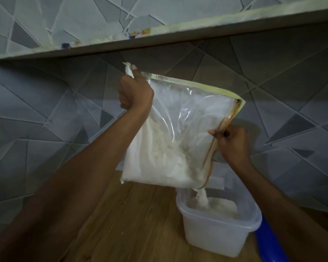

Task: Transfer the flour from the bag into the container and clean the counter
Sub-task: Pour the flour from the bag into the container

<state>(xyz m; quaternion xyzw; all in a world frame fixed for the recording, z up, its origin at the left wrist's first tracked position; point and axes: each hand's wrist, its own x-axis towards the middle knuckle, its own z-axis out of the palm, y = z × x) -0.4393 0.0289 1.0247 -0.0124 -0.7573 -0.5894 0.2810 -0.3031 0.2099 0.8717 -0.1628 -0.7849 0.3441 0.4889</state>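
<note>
Head view: the container (219, 226) sits on the counter (121, 214). Flour (202, 196) falls into it from the bag (176, 133). Right hand (230, 142) fingers pinch the opening; left hand (135, 93) grips the top corner. Tip faster and flour could spill over the rim.

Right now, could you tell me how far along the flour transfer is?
Partly done: some flour already lies in the container. In hand: left hand and right hand tilt the bag, pouring. Left: most flour remains in the bag; counter cleaning not started.
</note>
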